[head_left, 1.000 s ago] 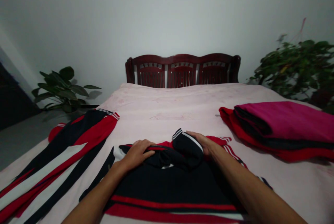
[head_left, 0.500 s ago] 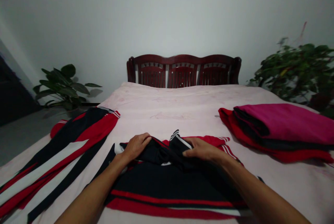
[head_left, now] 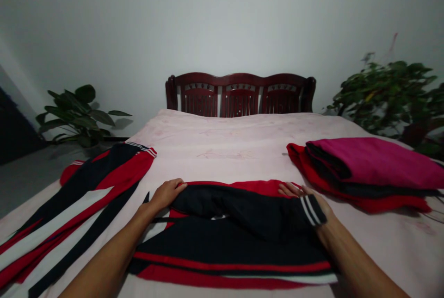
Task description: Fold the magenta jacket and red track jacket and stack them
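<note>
A black jacket with red and white stripes lies flat on the bed in front of me. My left hand rests curled on its upper left edge, gripping the fabric. One black sleeve is stretched across the top of the jacket toward the right. Its white-striped cuff lies over my right hand, which holds it. Only the fingertips show past the sleeve, lying on the red fabric.
The pale pink bed cover stretches away to a dark wooden headboard. A second striped garment lies spread out at the left. A folded pile with a magenta piece on top sits at the right. Potted plants stand on both sides.
The bunched sleeve in the middle has been drawn out to the right by my right hand. My left hand has slid left to the jacket's edge.
</note>
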`<action>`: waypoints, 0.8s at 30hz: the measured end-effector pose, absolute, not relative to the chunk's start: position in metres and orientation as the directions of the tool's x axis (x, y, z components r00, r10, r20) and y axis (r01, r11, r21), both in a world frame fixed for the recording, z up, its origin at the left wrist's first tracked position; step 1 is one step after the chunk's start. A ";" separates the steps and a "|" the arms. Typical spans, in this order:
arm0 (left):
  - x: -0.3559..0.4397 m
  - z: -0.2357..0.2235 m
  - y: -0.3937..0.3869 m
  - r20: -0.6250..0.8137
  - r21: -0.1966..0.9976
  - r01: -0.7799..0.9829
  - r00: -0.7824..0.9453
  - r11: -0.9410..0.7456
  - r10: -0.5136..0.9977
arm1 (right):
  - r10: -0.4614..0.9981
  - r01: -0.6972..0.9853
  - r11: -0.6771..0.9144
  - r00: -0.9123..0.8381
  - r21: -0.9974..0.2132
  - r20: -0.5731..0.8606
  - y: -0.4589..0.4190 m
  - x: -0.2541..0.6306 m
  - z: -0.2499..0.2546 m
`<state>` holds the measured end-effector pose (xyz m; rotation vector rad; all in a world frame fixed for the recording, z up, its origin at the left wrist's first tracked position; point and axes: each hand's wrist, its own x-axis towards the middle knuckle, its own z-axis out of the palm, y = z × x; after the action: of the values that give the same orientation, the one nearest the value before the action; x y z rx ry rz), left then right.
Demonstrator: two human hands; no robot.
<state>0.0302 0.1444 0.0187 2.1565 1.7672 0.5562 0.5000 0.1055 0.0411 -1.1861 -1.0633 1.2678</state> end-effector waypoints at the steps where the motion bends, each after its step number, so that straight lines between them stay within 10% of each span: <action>1: 0.028 0.018 0.143 0.096 0.447 0.875 0.159 -0.185 0.983 | 0.991 -0.127 -0.118 0.047 -0.985 -0.125 0.099 0.500 0.042; 6: 0.038 0.035 0.118 0.217 0.342 0.923 0.107 -0.178 0.970 | 0.868 -0.113 -0.489 0.037 -0.865 -0.496 0.064 0.508 0.064; 13: 0.115 0.033 0.068 0.339 0.282 0.785 0.457 -0.552 0.822 | 0.985 0.557 -0.174 0.087 -0.812 -0.151 0.049 0.515 0.068; 20: 0.116 0.027 0.049 0.230 0.286 0.616 0.699 -0.734 0.677 | 0.989 0.472 -0.070 0.145 -0.879 -0.002 0.114 0.539 0.102; 24: 0.097 0.034 0.049 0.156 0.483 0.594 0.664 -0.643 0.731 | 0.964 0.433 -0.202 0.247 -0.879 -0.100 0.147 0.557 0.066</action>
<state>0.0971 0.0490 0.0336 2.4881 1.0413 0.4790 0.5567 0.1467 0.0663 -1.7674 -1.2881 0.8921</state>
